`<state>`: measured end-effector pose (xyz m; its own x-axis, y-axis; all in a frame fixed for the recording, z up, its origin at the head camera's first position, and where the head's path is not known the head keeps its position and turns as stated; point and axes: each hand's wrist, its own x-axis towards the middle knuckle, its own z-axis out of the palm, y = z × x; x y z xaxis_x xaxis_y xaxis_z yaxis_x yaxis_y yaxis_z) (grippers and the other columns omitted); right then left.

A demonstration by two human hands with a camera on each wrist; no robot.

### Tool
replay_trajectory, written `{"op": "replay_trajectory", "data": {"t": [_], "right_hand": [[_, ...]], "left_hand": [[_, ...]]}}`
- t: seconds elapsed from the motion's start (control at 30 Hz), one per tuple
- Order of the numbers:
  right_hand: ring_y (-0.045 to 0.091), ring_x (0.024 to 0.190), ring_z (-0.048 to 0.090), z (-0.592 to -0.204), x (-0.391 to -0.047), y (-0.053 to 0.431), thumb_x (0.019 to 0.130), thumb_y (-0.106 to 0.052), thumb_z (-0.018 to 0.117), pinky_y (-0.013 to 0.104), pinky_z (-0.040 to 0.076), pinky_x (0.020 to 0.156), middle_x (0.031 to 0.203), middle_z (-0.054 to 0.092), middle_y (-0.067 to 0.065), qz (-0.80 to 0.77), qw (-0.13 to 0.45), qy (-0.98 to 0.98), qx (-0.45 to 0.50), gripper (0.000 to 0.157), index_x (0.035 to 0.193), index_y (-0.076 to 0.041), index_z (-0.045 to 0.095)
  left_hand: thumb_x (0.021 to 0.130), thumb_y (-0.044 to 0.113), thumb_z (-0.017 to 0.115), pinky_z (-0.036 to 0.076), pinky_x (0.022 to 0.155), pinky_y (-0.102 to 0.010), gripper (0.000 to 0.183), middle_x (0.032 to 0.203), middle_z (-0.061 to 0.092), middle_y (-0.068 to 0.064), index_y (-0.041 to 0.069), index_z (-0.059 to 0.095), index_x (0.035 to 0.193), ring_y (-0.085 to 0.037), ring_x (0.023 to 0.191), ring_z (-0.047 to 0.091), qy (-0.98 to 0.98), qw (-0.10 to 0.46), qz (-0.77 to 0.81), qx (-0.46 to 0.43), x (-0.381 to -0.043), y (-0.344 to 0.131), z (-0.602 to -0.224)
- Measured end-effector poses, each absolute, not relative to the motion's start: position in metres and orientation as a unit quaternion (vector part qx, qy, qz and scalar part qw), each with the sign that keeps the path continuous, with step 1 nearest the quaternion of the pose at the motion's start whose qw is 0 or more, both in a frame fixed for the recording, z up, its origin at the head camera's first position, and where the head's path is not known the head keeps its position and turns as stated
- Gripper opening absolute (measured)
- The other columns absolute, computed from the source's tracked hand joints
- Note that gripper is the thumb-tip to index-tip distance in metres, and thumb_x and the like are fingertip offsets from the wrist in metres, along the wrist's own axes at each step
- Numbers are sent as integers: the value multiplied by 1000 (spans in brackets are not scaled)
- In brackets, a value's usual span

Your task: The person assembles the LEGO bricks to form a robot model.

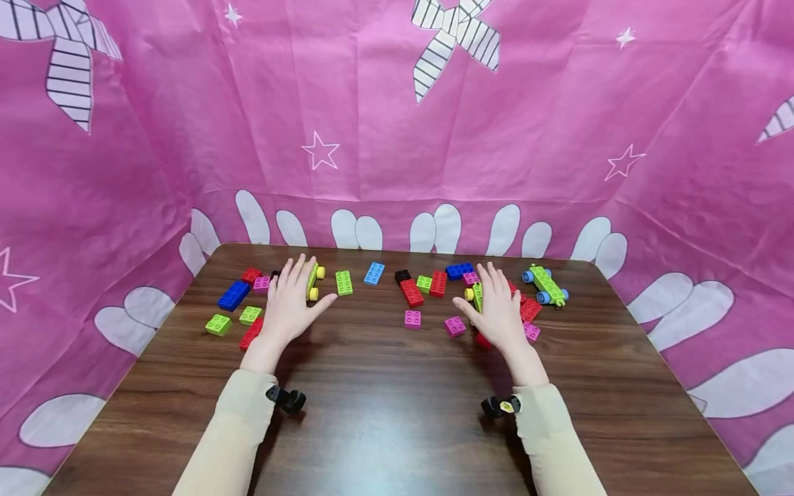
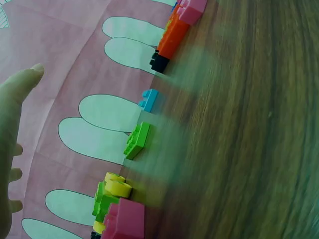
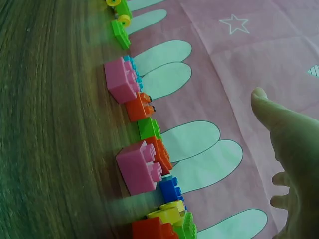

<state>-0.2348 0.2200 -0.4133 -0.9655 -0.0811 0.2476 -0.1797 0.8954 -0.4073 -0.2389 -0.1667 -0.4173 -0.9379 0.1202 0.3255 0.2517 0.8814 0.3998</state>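
Both hands reach forward over toy building bricks, palms down, fingers straight, holding nothing. My left hand (image 1: 289,303) hovers above the left group and partly hides a green wheeled base with yellow wheels (image 1: 313,282). Close to it lie a blue brick (image 1: 233,295), a pink brick (image 1: 261,284) and a red brick (image 1: 251,333). Over the right group is my right hand (image 1: 498,310), covering part of another green base with yellow wheels (image 1: 476,296). Beside that hand are a pink brick (image 1: 455,326) and a red brick (image 1: 530,309). Each wrist view shows its thumb raised above the bricks.
Between the hands lie a long green brick (image 1: 344,282), a light blue brick (image 1: 374,273), a red brick (image 1: 411,293) and a small pink brick (image 1: 412,319). A green base with blue wheels (image 1: 545,285) stands at the far right. Pink cloth (image 1: 384,172) hangs behind the wooden table (image 1: 384,399).
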Motion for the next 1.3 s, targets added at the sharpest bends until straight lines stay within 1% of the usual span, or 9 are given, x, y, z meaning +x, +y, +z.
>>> {"op": "replay_trajectory", "data": {"t": [0.2,0.3,0.43,0.57,0.7,0.9,1.07,1.13,1.3], "right_hand": [[39,143,23,-414,-234,216,86,-55,64,67,17,110,156,26,19,286,137,-945,87,89,150,-4,27],[38,143,25,-415,-234,215,85,-49,68,64,20,112,156,26,18,319,135,-932,102,90,151,-4,26],[36,144,24,-418,-233,212,85,-42,72,61,24,112,157,24,16,362,119,-917,116,90,152,-9,23],[35,144,23,-421,-233,209,84,-38,73,61,24,112,158,23,15,392,106,-905,124,90,153,-11,22],[36,144,24,-422,-234,205,84,-35,74,61,23,112,158,23,15,402,99,-901,129,90,153,-10,22],[35,146,19,-422,-233,202,84,-33,74,59,21,114,159,20,14,423,84,-893,126,89,153,-11,22],[33,145,21,-423,-232,199,85,-34,73,59,22,114,159,23,12,437,74,-886,137,87,153,-14,23],[33,144,25,-424,-232,199,85,-34,73,59,24,113,158,26,12,437,77,-884,145,86,153,-14,24],[32,143,27,-427,-231,197,85,-33,74,60,26,111,157,29,11,439,72,-881,164,85,152,-15,26]], "left_hand": [[83,51,68,21,111,-64,90,154,31,-17,5,29,150,-38,143,23,-951,148,-241,-127,-251,-178,-416],[80,47,74,21,112,-62,96,154,30,-19,3,27,150,-39,143,22,-948,126,-255,-142,-257,-185,-416],[78,44,78,20,113,-61,102,156,25,-20,4,21,152,-39,144,20,-943,80,-284,-155,-266,-197,-418],[78,35,80,22,112,-61,102,156,22,-21,6,17,153,-41,143,20,-934,37,-315,-161,-277,-210,-422],[78,30,81,24,111,-62,103,156,20,-24,4,15,153,-43,142,21,-933,7,-320,-164,-286,-219,-423],[76,26,82,20,112,-62,107,156,17,-27,0,12,153,-45,143,17,-932,-36,-315,-174,-300,-224,-424],[74,26,84,20,112,-62,110,156,16,-28,-2,12,152,-45,142,17,-931,-54,-308,-190,-311,-229,-425],[73,27,84,22,112,-61,111,156,16,-27,-1,12,153,-44,142,19,-931,-58,-306,-193,-316,-231,-426],[71,27,86,25,111,-60,114,156,16,-26,1,11,153,-44,141,22,-927,-75,-314,-193,-326,-236,-430]]}}
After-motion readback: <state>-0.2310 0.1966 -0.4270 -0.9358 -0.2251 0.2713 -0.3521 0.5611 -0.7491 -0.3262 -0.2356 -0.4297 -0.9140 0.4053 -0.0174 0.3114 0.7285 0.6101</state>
